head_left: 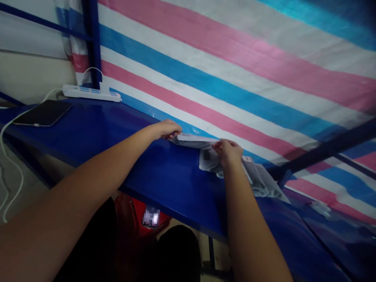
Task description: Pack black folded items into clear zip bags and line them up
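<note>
Both your forearms stretch out from the near edge across the blue table [96,129]; your left hand [167,129] lies knuckles-up at the far side, its fingers pinched on the left end of a clear plastic bag [205,150] holding something grey and folded; your right hand [229,152], just right of it, bends down at the wrist with its fingertips closed on the same bag near its middle; the bag lies flat on the table close against the striped pink, blue and white tarp [235,70] behind it, its right end trailing past your right wrist. A dark patch shows through the plastic, but no writing on it can be read. Far left lie a dark phone [44,112] with a white cable and a white power strip [91,93].
</note>
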Action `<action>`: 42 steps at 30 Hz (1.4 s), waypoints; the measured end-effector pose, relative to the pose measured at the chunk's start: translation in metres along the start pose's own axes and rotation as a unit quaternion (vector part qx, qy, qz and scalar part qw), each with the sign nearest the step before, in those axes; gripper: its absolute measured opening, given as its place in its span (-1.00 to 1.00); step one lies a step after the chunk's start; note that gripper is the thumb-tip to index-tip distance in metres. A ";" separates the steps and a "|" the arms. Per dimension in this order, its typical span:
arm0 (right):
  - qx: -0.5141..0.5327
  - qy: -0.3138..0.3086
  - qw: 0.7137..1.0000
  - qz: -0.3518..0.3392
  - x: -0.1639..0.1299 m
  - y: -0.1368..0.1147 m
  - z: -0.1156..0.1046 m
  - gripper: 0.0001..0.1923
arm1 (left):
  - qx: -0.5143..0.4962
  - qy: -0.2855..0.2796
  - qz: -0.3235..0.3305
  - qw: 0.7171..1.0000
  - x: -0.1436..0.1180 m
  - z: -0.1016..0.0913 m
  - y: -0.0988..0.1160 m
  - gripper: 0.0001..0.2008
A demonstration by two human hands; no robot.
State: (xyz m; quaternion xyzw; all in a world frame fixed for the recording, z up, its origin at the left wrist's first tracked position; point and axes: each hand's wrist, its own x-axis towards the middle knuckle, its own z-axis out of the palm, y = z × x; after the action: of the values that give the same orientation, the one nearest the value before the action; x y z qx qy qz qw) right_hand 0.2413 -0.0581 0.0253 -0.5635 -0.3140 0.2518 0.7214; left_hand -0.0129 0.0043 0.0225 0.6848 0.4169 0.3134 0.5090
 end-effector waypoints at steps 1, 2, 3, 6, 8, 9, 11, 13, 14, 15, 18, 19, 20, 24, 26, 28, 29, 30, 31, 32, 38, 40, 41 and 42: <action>-0.009 -0.003 1.000 0.002 -0.001 0.000 0.001 -0.89 | 0.008 0.011 0.003 1.000 0.001 0.001 -0.001 -0.78; -0.019 -0.008 1.000 0.001 -0.001 0.000 0.001 -0.90 | 0.022 0.032 0.007 0.999 0.002 0.003 -0.003 -0.76; -0.027 -0.014 1.000 -0.001 -0.002 0.000 0.002 -0.91 | 0.045 0.065 0.017 0.997 0.003 0.005 -0.004 -0.74; -0.037 -0.041 0.998 -0.010 -0.003 0.003 0.004 -0.92 | 0.150 0.172 0.100 0.968 0.001 0.015 -0.008 -0.70; -0.042 -0.051 0.998 -0.019 -0.003 0.006 0.006 -0.94 | 0.209 0.186 0.180 0.943 -0.004 0.022 -0.007 -0.68; -0.048 -0.052 0.997 -0.024 -0.003 0.008 0.007 -0.93 | 0.224 0.176 0.211 0.935 -0.007 0.025 -0.006 -0.68; -0.061 -0.048 0.996 -0.035 -0.002 0.011 0.009 -0.91 | 0.237 0.149 0.242 0.929 -0.013 0.030 -0.003 -0.69; -0.067 -0.046 0.996 -0.040 -0.001 0.013 0.010 -0.91 | 0.240 0.132 0.251 0.928 -0.016 0.033 0.000 -0.71; -0.070 -0.047 0.996 -0.040 -0.001 0.013 0.010 -0.92 | 0.243 0.128 0.254 0.928 -0.017 0.033 0.000 -0.73; -0.073 -0.048 0.995 -0.037 -0.001 0.013 0.009 -0.94 | 0.247 0.124 0.257 0.926 -0.017 0.034 0.001 -0.73; -0.077 -0.055 0.995 -0.021 -0.003 0.011 0.008 -0.96 | 0.270 0.110 0.271 0.917 -0.017 0.035 0.001 -0.73; -0.078 -0.059 0.995 -0.016 -0.004 0.011 0.007 -0.96 | 0.279 0.103 0.277 0.914 -0.017 0.036 0.001 -0.72; -0.081 -0.063 0.995 -0.013 -0.005 0.010 0.007 -0.95 | 0.286 0.097 0.283 0.910 -0.017 0.037 0.002 -0.73; -0.109 -0.076 0.991 0.001 -0.009 0.008 0.009 -0.89 | 0.302 0.082 0.306 0.899 -0.020 0.042 0.004 -0.74; -0.117 -0.077 0.990 0.006 -0.010 0.008 0.010 -0.88 | 0.306 0.075 0.312 0.896 -0.021 0.043 0.005 -0.76; -0.128 -0.076 0.989 0.003 -0.009 0.009 0.010 -0.88 | 0.310 0.067 0.310 0.896 -0.021 0.043 0.005 -0.77; -0.134 -0.075 0.988 0.000 -0.009 0.010 0.010 -0.88 | 0.312 0.065 0.308 0.897 -0.021 0.043 0.005 -0.78; -0.140 -0.077 0.987 -0.005 -0.008 0.011 0.010 -0.89 | 0.314 0.064 0.304 0.897 -0.021 0.043 0.005 -0.78; -0.145 -0.079 0.986 -0.010 -0.007 0.012 0.010 -0.90 | 0.316 0.064 0.300 0.898 -0.020 0.043 0.005 -0.79; -0.146 -0.082 0.986 -0.016 -0.006 0.014 0.009 -0.92 | 0.318 0.065 0.297 0.898 -0.020 0.042 0.005 -0.79; -0.130 -0.085 0.987 -0.038 0.000 0.021 0.008 -0.91 | 0.322 0.066 0.297 0.897 -0.018 0.042 0.002 -0.81; -0.144 -0.086 0.985 -0.043 0.002 0.022 0.007 -0.88 | 0.322 0.066 0.294 0.898 -0.017 0.042 0.001 -0.81; -0.158 -0.086 0.983 -0.046 0.002 0.023 0.007 -0.86 | 0.322 0.064 0.292 0.898 -0.017 0.042 0.001 -0.81; -0.173 -0.087 0.980 -0.050 0.002 0.023 0.007 -0.83 | 0.323 0.063 0.290 0.899 -0.016 0.042 0.000 -0.81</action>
State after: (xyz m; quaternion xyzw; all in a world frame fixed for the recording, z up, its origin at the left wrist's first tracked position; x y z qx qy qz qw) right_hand 0.2374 -0.0460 0.0043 -0.6393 -0.4418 0.2054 0.5949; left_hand 0.0157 -0.0285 0.0106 0.8810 0.3095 0.3374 0.1195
